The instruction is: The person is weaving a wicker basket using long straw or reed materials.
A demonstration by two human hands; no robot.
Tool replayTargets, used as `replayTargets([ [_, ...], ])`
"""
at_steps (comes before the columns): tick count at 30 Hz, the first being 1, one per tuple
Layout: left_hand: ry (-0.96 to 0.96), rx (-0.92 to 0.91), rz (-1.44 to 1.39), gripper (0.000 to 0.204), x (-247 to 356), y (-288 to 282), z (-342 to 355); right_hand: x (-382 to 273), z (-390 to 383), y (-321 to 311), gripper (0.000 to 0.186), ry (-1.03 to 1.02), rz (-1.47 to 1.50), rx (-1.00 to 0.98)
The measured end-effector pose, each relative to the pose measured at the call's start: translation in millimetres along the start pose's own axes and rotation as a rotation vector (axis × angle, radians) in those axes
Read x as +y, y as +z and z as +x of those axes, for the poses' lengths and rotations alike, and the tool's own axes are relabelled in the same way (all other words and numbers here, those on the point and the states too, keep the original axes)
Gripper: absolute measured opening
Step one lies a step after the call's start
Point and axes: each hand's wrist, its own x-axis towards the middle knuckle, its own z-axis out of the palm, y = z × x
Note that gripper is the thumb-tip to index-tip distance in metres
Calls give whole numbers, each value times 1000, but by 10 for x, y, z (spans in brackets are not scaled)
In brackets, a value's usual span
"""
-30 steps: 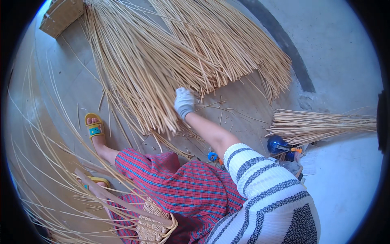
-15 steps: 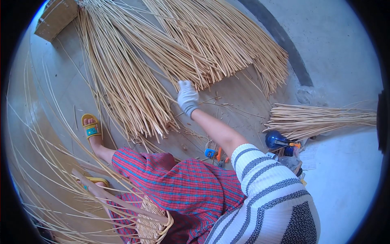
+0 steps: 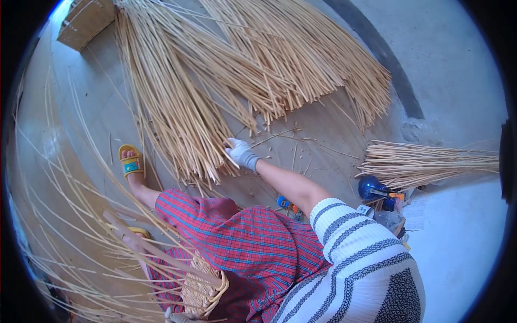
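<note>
My right hand (image 3: 243,154), in a whitish glove, reaches out to the cut ends of the left bundle of pale wicker rods (image 3: 177,113). Its fingertips close around a rod end at that bundle's right edge. Against my lap, on the plaid cloth, leans a partly woven wicker basket (image 3: 200,285), with long loose stakes (image 3: 81,237) fanning out to the left. Just a bit of my gloved left hand (image 3: 182,317) shows at the lower edge, beside the basket; its fingers are mostly cut off from view.
More rod bundles (image 3: 301,59) spread across the floor ahead. At right lies a shorter bundle (image 3: 425,161), near a blue spray bottle (image 3: 371,187) and a blue tape measure (image 3: 283,202). A box-shaped woven container (image 3: 86,24) stands far left. Offcuts litter the floor.
My right hand has moved left and nearer, from the middle bundle's ends to the left bundle's. Part of my left hand has come into view by the basket. The view has shifted slightly.
</note>
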Motion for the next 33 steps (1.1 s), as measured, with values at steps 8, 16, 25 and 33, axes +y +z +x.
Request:
replayTargets([
  [8,43,-22,-19,34,36,-21,-48,-4,-265,-632,29,90,372,-161],
  [16,32,-48,-71,35,201,-38,-104,-254,-830,-1075,37,109,68,-358],
  [25,65,-49,-41,33,140,-40,-100,-501,-889,-849,31,38,-643,-344],
  [33,216,-26,103,28,189,48,-140,-358,329,-1390,51,-90,-779,191],
])
